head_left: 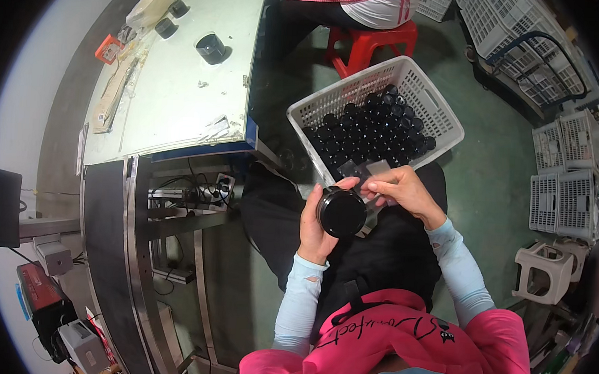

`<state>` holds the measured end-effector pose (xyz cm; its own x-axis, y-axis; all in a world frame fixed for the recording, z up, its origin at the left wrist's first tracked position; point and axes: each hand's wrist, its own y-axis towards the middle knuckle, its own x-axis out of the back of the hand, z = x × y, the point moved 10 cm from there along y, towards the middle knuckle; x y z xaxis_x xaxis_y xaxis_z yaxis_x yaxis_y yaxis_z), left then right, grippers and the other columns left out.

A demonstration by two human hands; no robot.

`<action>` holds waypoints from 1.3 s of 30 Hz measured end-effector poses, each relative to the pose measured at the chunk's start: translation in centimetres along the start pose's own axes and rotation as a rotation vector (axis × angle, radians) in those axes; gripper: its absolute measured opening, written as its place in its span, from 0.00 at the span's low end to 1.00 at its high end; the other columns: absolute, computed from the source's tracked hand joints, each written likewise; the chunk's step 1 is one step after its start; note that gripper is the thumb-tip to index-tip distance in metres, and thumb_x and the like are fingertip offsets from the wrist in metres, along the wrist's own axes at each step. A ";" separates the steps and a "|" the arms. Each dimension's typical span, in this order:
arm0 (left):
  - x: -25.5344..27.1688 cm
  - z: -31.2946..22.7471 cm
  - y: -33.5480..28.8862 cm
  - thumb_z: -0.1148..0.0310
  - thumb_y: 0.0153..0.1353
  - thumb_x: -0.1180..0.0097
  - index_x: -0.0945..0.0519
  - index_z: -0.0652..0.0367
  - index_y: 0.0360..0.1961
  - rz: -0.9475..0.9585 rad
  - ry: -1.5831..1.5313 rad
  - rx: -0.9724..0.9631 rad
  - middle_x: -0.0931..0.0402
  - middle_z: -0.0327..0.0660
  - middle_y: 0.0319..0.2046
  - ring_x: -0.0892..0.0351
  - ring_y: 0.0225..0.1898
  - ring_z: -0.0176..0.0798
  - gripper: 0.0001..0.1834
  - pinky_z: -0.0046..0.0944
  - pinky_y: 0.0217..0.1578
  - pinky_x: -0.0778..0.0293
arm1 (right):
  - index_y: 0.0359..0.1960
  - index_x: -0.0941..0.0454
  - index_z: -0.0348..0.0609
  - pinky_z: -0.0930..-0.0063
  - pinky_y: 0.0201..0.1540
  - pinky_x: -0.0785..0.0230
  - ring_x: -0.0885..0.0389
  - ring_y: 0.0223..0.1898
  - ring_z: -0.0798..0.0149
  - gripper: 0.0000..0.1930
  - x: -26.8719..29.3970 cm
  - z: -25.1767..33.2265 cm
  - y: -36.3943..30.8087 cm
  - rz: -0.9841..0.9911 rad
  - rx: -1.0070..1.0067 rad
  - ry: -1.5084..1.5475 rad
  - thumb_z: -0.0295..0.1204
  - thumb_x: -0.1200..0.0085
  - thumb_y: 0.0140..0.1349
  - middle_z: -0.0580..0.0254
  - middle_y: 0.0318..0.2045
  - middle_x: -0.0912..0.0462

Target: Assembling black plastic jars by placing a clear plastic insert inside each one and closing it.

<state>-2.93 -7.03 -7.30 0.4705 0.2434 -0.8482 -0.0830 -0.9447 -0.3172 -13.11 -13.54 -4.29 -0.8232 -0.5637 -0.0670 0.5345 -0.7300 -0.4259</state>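
In my left hand is a round, glossy black jar, gripped at its side over my lap with its flat circular end facing up. My right hand is just beyond it, thumb and fingers pinched on a clear plastic film piece. The film's lower part lies close to the jar; I cannot tell whether they touch. Past both hands, a white slatted crate on the floor holds many similar black jars.
A pale worktable at the left carries a black jar, an orange box and a cardboard strip. A dark conveyor belt adjoins it. Ahead, a co-worker sits on a red stool. White crates line the right.
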 end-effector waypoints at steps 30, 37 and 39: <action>-3.0 1.8 -1.8 0.64 0.57 0.52 0.24 0.70 0.41 0.107 0.623 -0.145 0.30 0.45 0.45 0.31 0.45 0.34 0.19 0.30 0.47 0.37 | 0.30 0.25 0.37 0.88 0.11 0.57 0.42 0.11 0.84 0.07 3.9 -2.3 1.9 -0.292 0.014 0.271 0.27 0.43 0.52 0.60 0.19 0.23; -2.5 2.0 -1.6 0.69 0.54 0.47 0.23 0.68 0.39 0.063 0.766 -0.194 0.27 0.43 0.42 0.30 0.46 0.36 0.14 0.32 0.50 0.39 | 0.30 0.26 0.40 0.89 0.11 0.58 0.44 0.11 0.85 0.07 4.3 -3.4 1.9 -0.256 0.045 0.414 0.28 0.43 0.53 0.67 0.16 0.27; -2.3 1.5 -1.6 0.69 0.54 0.46 0.23 0.68 0.39 0.054 0.759 -0.231 0.26 0.44 0.42 0.30 0.46 0.36 0.14 0.32 0.50 0.39 | 0.33 0.28 0.41 0.90 0.11 0.58 0.44 0.11 0.84 0.07 4.5 -2.8 1.6 -0.256 0.056 0.354 0.29 0.45 0.55 0.70 0.14 0.31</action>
<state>-5.17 -5.70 -5.50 0.9482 0.0578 -0.3124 0.0219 -0.9928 -0.1175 -16.49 -16.17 -7.86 -0.9400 -0.2020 -0.2750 0.3065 -0.8542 -0.4201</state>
